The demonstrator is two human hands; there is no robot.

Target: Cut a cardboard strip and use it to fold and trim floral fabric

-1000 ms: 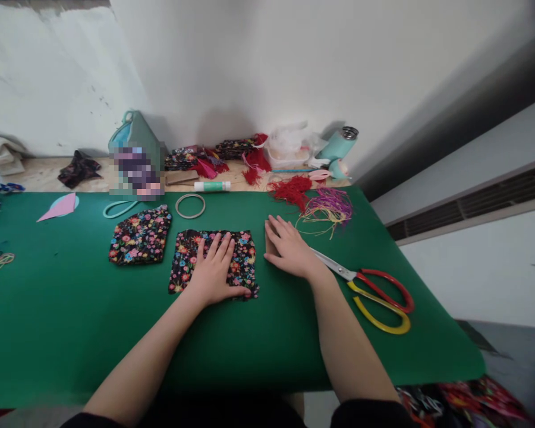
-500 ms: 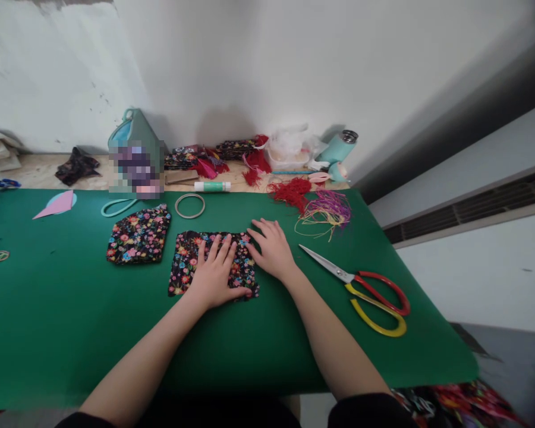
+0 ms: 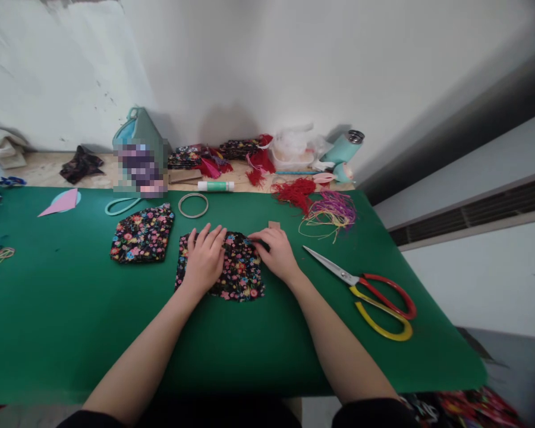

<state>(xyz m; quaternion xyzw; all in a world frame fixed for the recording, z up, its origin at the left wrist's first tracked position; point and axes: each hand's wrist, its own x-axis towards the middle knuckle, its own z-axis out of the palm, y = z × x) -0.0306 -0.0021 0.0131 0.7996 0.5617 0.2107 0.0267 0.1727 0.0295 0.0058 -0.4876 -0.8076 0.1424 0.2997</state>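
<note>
A green tabletop (image 3: 71, 345) seen from above, worked at by two bare hands. At far left is a small bundle of coloured cords (image 3: 0, 260); farther back, a pink paper triangle (image 3: 66, 201) overlaps a pale blue disc (image 3: 74, 206). Next comes a black floral cloth piece (image 3: 142, 238), lying flat in front of a green pouch (image 3: 149, 139). To its right, near the back, are a thin ring (image 3: 193, 205) and a glue stick (image 3: 216, 186).

At centre, a second floral cloth (image 3: 241, 276) lies on the tabletop directly under the hands. The left hand (image 3: 205, 258) rests palm down over its left half, fingers slightly spread, reaching its far edge. The right hand (image 3: 276, 252) is at its far right corner, thumb and fingers held narrow; whether they pinch the fabric, I cannot tell. A bit of brown card (image 3: 274, 225) shows just beyond that hand.

Farther right are red threads (image 3: 294, 193), then purple and yellow threads (image 3: 332, 211). Nearer the person lie large scissors (image 3: 348, 277) with red and yellow handles, points toward the right hand.
</note>
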